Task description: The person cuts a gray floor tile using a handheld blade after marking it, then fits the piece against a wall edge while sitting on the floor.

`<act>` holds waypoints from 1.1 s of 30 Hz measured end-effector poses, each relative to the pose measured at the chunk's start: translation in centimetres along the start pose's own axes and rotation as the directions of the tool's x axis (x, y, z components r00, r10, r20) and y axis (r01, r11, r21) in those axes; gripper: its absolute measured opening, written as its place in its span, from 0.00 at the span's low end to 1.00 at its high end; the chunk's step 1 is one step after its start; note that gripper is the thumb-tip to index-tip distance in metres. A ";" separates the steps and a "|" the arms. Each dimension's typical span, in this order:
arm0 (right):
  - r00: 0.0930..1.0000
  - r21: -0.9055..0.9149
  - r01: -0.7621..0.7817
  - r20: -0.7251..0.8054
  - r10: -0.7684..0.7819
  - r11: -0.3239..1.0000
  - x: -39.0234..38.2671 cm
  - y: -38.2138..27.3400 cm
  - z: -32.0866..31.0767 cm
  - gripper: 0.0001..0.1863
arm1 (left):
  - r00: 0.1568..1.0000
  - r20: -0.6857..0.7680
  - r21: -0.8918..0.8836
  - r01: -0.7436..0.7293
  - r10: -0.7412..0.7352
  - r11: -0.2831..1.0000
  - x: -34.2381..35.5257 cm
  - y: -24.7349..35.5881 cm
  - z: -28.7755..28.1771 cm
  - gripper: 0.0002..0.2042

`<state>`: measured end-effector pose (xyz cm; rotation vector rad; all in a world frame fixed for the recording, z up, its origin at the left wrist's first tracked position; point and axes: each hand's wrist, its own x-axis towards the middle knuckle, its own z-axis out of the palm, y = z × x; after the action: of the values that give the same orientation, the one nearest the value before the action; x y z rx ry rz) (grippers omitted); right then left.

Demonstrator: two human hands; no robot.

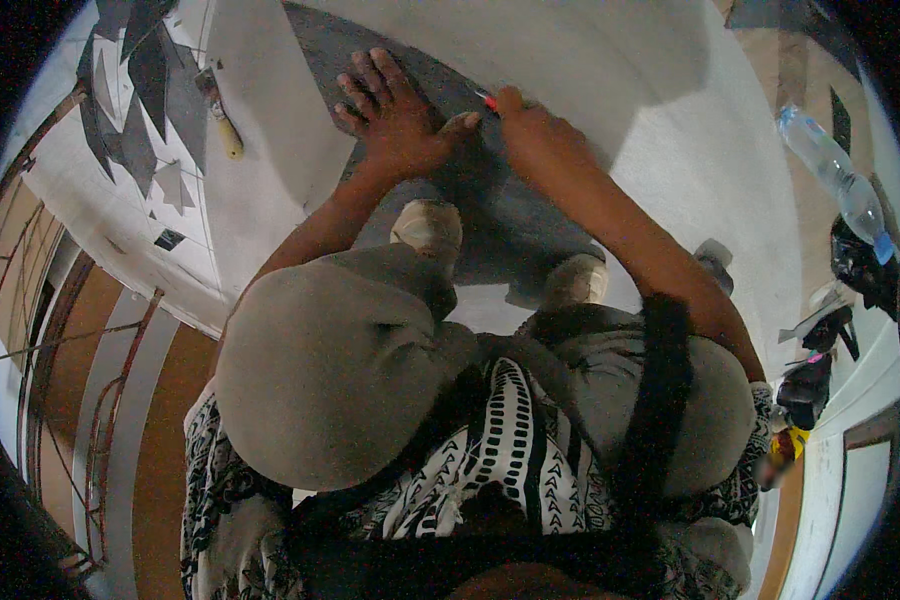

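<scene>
We have the dark grey sheet of rough material (440,215) lying flat on the white work surface (710,160), far centre, its near part under our two feet. Right hand (532,128) is closed on a thin red-tipped marking tool (486,99), tip touching the sheet's far edge where a pale sheet (570,50) overlaps it. Left hand (395,115) just beside it, fingers spread, palm pressed flat on the grey sheet. Far left: wooden-handled tool (220,115), and grey cut-off triangular scraps (135,90). Far right: clear plastic bottle with blue cap (835,180), well apart from both hands
</scene>
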<state>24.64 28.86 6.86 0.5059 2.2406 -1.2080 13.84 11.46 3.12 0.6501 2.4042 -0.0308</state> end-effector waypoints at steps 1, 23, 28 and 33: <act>1.000 -0.006 -0.027 0.011 0.027 1.000 -1.3 0.6 -0.6 0.12 | 1.000 0.019 -0.045 -0.014 0.015 0.999 0.2 0.6 -0.4 0.73; 0.999 -0.055 -0.034 0.039 0.036 0.998 -6.7 6.4 0.7 0.10 | 0.995 -0.058 -0.069 -0.088 0.084 0.994 0.4 -0.7 0.8 0.74; 1.000 -0.036 0.014 -0.006 -0.014 0.999 -8.7 6.6 1.0 0.11 | 0.999 -0.038 -0.077 -0.006 0.003 0.997 -0.7 -0.1 0.4 0.75; 0.978 -0.043 -0.195 0.069 0.198 0.980 -10.2 8.6 1.4 0.24 | 0.998 -0.059 0.016 0.023 -0.022 1.000 0.6 -0.5 -0.3 0.75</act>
<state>37.74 31.48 6.99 0.6424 2.0919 -1.0658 13.04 11.32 2.95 0.6406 2.4702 -0.0419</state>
